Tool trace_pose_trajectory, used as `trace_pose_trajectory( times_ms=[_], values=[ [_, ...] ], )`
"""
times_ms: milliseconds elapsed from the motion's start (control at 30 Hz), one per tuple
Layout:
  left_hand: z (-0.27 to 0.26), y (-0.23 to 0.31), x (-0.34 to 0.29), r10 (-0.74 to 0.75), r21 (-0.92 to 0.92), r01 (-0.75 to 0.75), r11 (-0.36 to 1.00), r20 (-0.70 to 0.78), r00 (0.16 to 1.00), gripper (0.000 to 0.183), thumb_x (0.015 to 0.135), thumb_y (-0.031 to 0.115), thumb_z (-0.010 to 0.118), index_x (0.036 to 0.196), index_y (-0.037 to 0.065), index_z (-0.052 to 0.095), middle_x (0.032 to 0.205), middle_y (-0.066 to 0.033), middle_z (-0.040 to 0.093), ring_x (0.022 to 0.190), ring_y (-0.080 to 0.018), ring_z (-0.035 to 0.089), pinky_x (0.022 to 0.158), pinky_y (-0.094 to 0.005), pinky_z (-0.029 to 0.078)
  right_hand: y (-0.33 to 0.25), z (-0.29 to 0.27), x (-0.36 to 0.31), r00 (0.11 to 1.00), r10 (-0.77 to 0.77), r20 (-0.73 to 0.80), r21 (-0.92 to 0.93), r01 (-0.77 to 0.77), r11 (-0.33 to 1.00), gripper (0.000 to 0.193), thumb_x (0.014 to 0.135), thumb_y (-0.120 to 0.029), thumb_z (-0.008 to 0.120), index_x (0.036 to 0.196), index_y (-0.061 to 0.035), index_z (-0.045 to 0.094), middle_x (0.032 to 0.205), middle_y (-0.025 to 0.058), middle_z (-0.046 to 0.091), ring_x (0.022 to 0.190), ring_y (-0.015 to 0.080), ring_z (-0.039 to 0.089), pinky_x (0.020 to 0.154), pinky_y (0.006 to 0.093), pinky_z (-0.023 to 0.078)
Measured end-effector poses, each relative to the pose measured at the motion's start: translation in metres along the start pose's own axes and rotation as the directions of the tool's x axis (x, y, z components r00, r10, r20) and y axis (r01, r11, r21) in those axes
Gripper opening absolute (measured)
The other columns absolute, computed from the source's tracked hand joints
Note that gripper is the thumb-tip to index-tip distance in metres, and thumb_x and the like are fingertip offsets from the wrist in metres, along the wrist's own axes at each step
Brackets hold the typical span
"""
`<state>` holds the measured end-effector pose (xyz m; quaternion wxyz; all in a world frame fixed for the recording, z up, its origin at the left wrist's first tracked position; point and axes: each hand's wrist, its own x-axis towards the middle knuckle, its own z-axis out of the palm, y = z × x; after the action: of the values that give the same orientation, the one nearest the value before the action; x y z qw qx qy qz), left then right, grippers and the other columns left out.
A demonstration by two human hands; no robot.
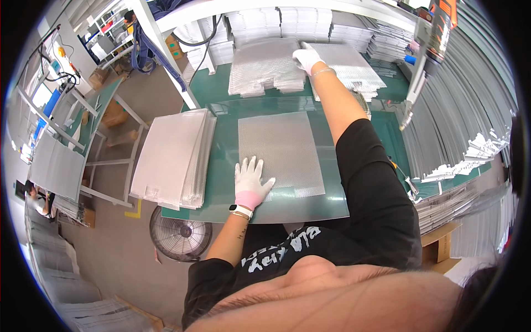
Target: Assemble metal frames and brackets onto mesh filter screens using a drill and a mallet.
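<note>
A perforated silvery mesh sheet [287, 149] lies flat on a glossy clear sheet [221, 149] over the green tabletop. My left hand [251, 182], in a white glove with a pink cuff, presses on the mesh sheet's near left part, fingers spread. Far across the table, my right hand [307, 57], also gloved, reaches between two stacks. Its fingers are curled closed at the far right corner of the left mesh stack [263, 69], seemingly on a sheet's edge; the fingertips are partly hidden. The right mesh stack [348, 66] lies beside that wrist.
A stack of white-faced panels [168, 155] stands at the table's left. An orange-and-black power tool [442, 27] hangs at the upper right, near long rows of grey panels [464, 105]. White stacks [254, 25] line the back. A floor fan [181, 235] stands below the table's near left edge.
</note>
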<state>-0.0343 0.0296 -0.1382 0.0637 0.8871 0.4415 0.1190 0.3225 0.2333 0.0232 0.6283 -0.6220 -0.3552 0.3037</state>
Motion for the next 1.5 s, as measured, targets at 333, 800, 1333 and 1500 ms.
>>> trace_pose_trajectory(
  times_ms=[333, 800, 1333, 1500],
  values=[
    [-0.004, 0.004, 0.0, 0.018, 0.018, -0.018, 1.0, -0.011, 1.0, 0.073, 0.084, 0.05, 0.063, 0.14, 0.006, 0.048, 0.148, -0.0167, 0.042, 0.14, -0.0375, 0.033, 0.118, -0.0526, 0.02, 0.008, -0.015, 0.016, 0.967, -0.113, 0.23, 0.466, -0.007, 0.885, 0.06, 0.081, -0.003, 0.052, 0.141, -0.0083, 0.049, 0.118, 0.0038, 0.062, 0.07, 0.0114, 0.055, 0.063, 0.0261, 0.046],
    [-0.001, 0.002, 0.004, 0.021, 0.01, -0.02, 1.0, -0.04, 0.999, 0.072, 0.084, 0.048, 0.064, 0.14, 0.005, 0.048, 0.148, -0.0174, 0.042, 0.14, -0.0382, 0.033, 0.118, -0.0522, 0.021, -0.013, -0.029, 0.004, 0.888, -0.343, 0.305, 0.667, 0.058, 0.743, 0.065, 0.077, 0.014, 0.049, 0.14, -0.0032, 0.049, 0.137, 0.0099, 0.051, 0.085, 0.0172, 0.061, 0.073, 0.0275, 0.051],
    [0.03, -0.033, -0.023, -0.26, -0.986, -0.018, 0.168, -0.062, 0.964, 0.059, 0.104, 0.04, 0.032, 0.148, 0.001, 0.035, 0.151, -0.0172, 0.039, 0.141, -0.0323, 0.035, 0.119, -0.0411, 0.024, 0.059, -0.117, -0.264, 0.883, -0.299, 0.363, 0.39, 0.148, 0.909, 0.069, 0.074, 0.004, 0.056, 0.142, 0.0023, 0.046, 0.131, 0.0117, 0.058, 0.089, 0.0114, 0.056, 0.081, 0.0234, 0.046],
    [-0.047, 0.003, -0.073, -0.138, -0.958, -0.119, -0.263, -0.085, 0.987, 0.066, 0.1, 0.037, 0.047, 0.151, 0.0, 0.026, 0.14, -0.017, 0.05, 0.123, -0.029, 0.054, 0.102, -0.0395, 0.047, 0.106, -0.131, -0.377, 0.896, -0.384, 0.222, 0.045, 0.384, 0.922, 0.058, 0.078, 0.004, 0.056, 0.136, -0.0005, 0.054, 0.137, 0.0161, 0.057, 0.131, 0.023, 0.05, 0.11, 0.0348, 0.037]
  ],
)
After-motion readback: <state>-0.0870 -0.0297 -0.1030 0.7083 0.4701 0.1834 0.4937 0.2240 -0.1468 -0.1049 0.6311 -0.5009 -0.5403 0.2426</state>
